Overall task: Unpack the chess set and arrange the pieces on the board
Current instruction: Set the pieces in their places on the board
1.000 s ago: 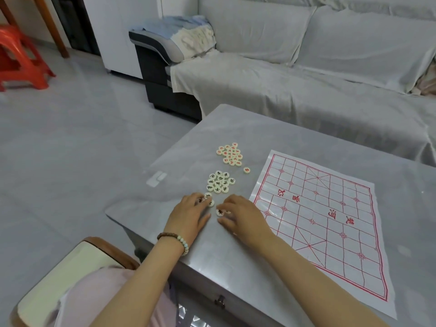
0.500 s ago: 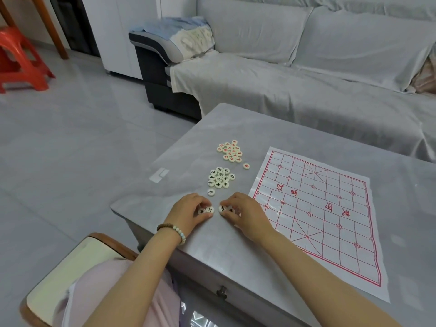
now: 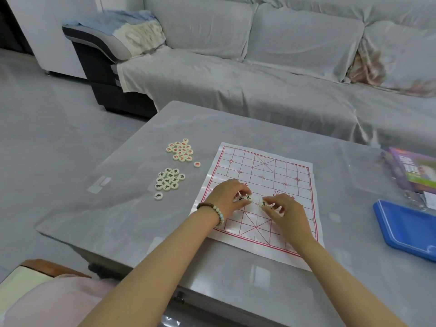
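A white paper board (image 3: 271, 171) with a red grid lies on the grey table (image 3: 132, 208). Over its near half, my left hand (image 3: 227, 195) pinches two cream discs with black characters (image 3: 245, 198). My right hand (image 3: 284, 211) pinches another black-marked disc (image 3: 263, 204) beside it. Left of the board sits a cluster of black-marked pieces (image 3: 169, 179), with one stray disc (image 3: 158, 196) below it. A cluster of red-marked pieces (image 3: 180, 150) lies farther back, with a single red piece (image 3: 197, 164) near it.
A blue tray lid (image 3: 405, 230) and a purple box in clear wrapping (image 3: 410, 171) sit at the table's right edge. A sofa under a grey cover (image 3: 236, 86) stands behind the table. A clear tape strip (image 3: 99, 184) lies on the table's left part.
Both hands have moved right from the table's near left onto the board, carrying black-marked pieces. The view has swung right, showing the blue lid and purple box.
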Action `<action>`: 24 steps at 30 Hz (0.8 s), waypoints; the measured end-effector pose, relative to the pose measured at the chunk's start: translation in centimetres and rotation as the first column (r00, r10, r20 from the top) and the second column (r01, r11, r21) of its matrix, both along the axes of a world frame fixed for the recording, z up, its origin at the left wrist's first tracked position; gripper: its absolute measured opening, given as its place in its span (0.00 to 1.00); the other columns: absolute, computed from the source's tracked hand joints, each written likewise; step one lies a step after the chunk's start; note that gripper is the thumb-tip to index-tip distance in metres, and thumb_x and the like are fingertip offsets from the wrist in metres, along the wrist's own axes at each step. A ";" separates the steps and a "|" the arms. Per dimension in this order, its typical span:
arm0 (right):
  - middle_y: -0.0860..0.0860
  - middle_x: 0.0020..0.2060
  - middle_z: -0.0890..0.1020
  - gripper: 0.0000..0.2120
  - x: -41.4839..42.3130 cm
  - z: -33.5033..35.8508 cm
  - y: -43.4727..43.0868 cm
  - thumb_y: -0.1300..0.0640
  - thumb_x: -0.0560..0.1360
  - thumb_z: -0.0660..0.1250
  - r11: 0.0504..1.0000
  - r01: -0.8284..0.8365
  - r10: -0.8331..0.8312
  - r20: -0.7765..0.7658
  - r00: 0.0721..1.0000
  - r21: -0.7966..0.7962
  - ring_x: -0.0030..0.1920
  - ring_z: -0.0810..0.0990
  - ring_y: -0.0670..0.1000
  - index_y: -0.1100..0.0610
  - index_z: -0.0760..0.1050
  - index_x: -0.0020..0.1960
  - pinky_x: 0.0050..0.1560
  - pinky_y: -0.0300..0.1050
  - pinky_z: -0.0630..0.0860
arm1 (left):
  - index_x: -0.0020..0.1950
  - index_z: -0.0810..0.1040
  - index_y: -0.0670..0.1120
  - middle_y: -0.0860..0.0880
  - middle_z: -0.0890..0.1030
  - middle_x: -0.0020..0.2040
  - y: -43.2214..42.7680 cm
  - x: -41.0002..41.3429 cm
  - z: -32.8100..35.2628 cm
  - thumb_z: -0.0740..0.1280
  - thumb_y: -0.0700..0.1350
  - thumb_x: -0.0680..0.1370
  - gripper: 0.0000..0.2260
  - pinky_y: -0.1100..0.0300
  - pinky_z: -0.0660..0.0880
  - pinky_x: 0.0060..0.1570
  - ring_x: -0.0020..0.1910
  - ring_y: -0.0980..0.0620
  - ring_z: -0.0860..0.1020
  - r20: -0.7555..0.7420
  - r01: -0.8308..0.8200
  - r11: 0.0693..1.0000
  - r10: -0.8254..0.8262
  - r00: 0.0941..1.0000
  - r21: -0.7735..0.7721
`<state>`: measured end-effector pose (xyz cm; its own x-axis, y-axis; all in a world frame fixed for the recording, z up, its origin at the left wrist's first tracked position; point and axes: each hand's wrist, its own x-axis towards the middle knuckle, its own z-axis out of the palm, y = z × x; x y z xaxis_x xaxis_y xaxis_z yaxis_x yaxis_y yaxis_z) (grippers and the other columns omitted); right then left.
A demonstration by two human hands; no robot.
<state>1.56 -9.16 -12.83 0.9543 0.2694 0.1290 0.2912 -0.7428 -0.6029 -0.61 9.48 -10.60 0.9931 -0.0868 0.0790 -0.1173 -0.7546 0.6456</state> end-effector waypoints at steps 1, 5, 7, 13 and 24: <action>0.48 0.48 0.80 0.11 -0.1 -0.1 -0.2 0.55 0.73 0.70 0.999 -0.018 0.017 -0.013 1.000 -0.049 0.41 0.74 0.43 0.53 0.80 0.56 0.44 0.29 0.68 | 0.59 0.77 0.46 0.48 0.78 0.55 -0.7 0.5 -0.3 0.68 0.47 0.76 0.13 0.64 0.72 0.53 0.50 0.54 0.75 -0.041 0.037 0.998 -0.035 0.999 0.053; 0.48 0.48 0.79 0.12 -0.1 -0.5 -0.6 0.54 0.74 0.69 0.991 -0.067 0.061 -0.051 0.997 -0.119 0.44 0.73 0.44 0.53 0.80 0.57 0.48 0.36 0.71 | 0.60 0.78 0.48 0.49 0.77 0.55 -1.4 1.2 -1.1 0.67 0.48 0.76 0.13 0.64 0.70 0.54 0.52 0.52 0.74 -0.143 0.145 0.974 -0.121 0.982 0.172; 0.47 0.46 0.78 0.12 0.1 -0.4 -0.6 0.53 0.74 0.69 0.989 -0.088 0.083 -0.051 0.995 -0.118 0.43 0.72 0.44 0.52 0.80 0.56 0.47 0.36 0.71 | 0.60 0.79 0.48 0.49 0.77 0.54 -1.4 1.3 -1.0 0.68 0.48 0.76 0.13 0.66 0.69 0.52 0.50 0.53 0.74 -0.138 0.160 0.971 -0.136 0.981 0.180; 0.40 0.47 0.76 0.14 0.4 -0.3 -0.8 0.49 0.71 0.72 0.992 -0.101 0.099 -0.035 0.995 -0.074 0.44 0.74 0.42 0.47 0.79 0.56 0.47 0.33 0.71 | 0.66 0.72 0.50 0.50 0.74 0.62 -0.5 0.3 -1.4 0.69 0.51 0.74 0.21 0.61 0.67 0.61 0.61 0.52 0.71 -0.104 0.115 0.984 -0.102 0.989 0.134; 0.45 0.67 0.71 0.21 0.9 -0.5 11.0 0.49 0.74 0.68 0.927 -0.375 0.375 -0.040 0.926 0.000 0.65 0.70 0.45 0.48 0.70 0.66 0.66 0.39 0.65 | 0.76 0.50 0.49 0.51 0.51 0.77 13.8 -5.4 -3.0 0.64 0.61 0.73 0.38 0.56 0.48 0.73 0.75 0.50 0.49 -0.040 -0.278 0.930 0.296 0.954 0.240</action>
